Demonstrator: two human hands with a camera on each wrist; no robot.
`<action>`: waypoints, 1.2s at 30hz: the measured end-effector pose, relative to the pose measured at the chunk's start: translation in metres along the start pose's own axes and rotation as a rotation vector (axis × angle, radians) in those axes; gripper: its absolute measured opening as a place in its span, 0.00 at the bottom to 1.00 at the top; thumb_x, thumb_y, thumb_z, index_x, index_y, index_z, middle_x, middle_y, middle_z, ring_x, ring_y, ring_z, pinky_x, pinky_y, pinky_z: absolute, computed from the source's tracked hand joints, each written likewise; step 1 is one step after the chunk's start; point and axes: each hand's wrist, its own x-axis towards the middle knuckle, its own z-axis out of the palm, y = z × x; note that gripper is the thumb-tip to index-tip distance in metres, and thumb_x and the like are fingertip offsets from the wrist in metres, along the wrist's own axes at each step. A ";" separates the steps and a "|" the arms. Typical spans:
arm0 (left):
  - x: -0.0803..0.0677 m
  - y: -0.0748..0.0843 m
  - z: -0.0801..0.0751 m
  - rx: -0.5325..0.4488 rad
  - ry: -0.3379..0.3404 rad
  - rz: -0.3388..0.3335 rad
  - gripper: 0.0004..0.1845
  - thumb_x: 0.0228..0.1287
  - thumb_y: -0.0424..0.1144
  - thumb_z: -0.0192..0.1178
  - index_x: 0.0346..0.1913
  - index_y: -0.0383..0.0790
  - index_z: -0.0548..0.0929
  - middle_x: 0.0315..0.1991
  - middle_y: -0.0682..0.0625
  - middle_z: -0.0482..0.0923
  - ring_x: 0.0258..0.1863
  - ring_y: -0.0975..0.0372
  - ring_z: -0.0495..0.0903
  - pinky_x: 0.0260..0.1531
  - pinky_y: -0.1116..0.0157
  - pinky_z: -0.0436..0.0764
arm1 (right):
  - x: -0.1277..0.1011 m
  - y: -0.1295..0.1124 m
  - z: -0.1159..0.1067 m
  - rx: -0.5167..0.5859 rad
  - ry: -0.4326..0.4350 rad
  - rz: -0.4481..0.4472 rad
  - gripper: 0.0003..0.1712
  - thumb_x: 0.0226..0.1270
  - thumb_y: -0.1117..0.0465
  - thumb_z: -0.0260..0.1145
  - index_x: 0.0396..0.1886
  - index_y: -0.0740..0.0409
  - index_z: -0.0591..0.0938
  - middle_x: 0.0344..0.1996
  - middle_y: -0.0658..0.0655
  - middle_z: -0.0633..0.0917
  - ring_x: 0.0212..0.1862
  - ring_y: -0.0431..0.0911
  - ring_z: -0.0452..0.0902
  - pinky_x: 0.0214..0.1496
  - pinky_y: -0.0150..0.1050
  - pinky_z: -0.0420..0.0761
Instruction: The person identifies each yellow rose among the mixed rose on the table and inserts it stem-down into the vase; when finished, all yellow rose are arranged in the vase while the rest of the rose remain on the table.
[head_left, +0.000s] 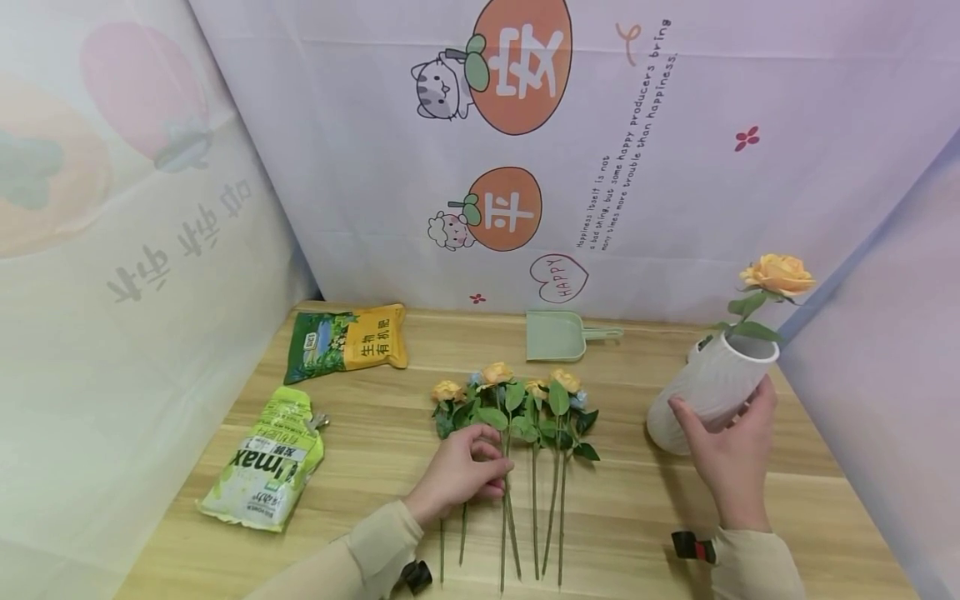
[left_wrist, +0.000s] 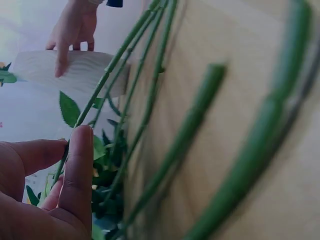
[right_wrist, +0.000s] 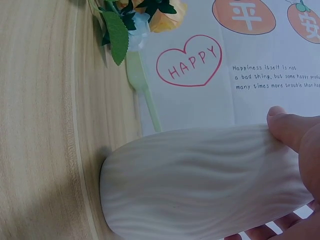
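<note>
Tilted vase (head_left: 711, 390) in right hand (head_left: 729, 454); stem (left_wrist: 106, 74) pinched in left hand (head_left: 463, 468).

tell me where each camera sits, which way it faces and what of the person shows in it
Head: worn on the head, facing forward and down over the table; left hand, right hand and sleeves show.
Left wrist: on that wrist, facing the flower stem the left hand pinches; the right hand shows beyond.
Right wrist: on that wrist, facing the white vase; part of the right hand shows at the right edge.
Head and right wrist share the HAPPY heart.
</note>
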 end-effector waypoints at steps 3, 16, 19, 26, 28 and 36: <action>0.000 0.013 -0.002 0.010 0.001 0.044 0.24 0.68 0.30 0.74 0.63 0.30 0.79 0.44 0.43 0.87 0.30 0.53 0.90 0.34 0.55 0.93 | 0.000 0.000 0.000 0.002 -0.001 0.000 0.65 0.61 0.58 0.85 0.87 0.35 0.53 0.77 0.57 0.65 0.70 0.56 0.67 0.69 0.65 0.72; 0.024 0.128 0.012 0.114 0.003 0.390 0.23 0.70 0.29 0.73 0.64 0.35 0.80 0.45 0.45 0.87 0.34 0.46 0.91 0.37 0.54 0.93 | 0.001 0.001 -0.001 -0.001 -0.003 0.012 0.65 0.61 0.59 0.85 0.87 0.33 0.52 0.77 0.57 0.65 0.70 0.58 0.67 0.70 0.65 0.71; 0.034 0.164 0.025 0.094 -0.006 0.497 0.22 0.70 0.28 0.72 0.64 0.34 0.80 0.45 0.45 0.87 0.34 0.45 0.91 0.37 0.53 0.93 | 0.002 0.002 -0.001 0.004 -0.010 0.025 0.65 0.61 0.58 0.85 0.87 0.34 0.52 0.78 0.57 0.65 0.71 0.58 0.66 0.72 0.65 0.71; 0.053 0.231 0.065 0.119 -0.004 0.670 0.20 0.71 0.29 0.72 0.62 0.35 0.82 0.44 0.46 0.88 0.29 0.54 0.92 0.32 0.59 0.93 | 0.002 0.001 0.000 0.004 -0.011 0.022 0.65 0.61 0.58 0.85 0.87 0.34 0.52 0.77 0.56 0.66 0.71 0.57 0.67 0.71 0.65 0.72; 0.059 0.248 0.077 0.155 0.012 0.695 0.20 0.72 0.30 0.72 0.63 0.36 0.81 0.45 0.47 0.88 0.28 0.56 0.91 0.32 0.63 0.92 | 0.002 0.000 0.000 0.004 -0.011 0.015 0.64 0.62 0.58 0.85 0.87 0.35 0.52 0.77 0.57 0.66 0.71 0.57 0.67 0.70 0.65 0.72; 0.085 0.287 0.121 0.202 0.082 0.780 0.18 0.74 0.33 0.71 0.62 0.41 0.80 0.45 0.52 0.86 0.29 0.66 0.89 0.34 0.73 0.88 | -0.001 0.001 0.000 -0.005 0.000 -0.006 0.64 0.62 0.59 0.84 0.87 0.36 0.52 0.76 0.59 0.67 0.70 0.58 0.67 0.69 0.64 0.72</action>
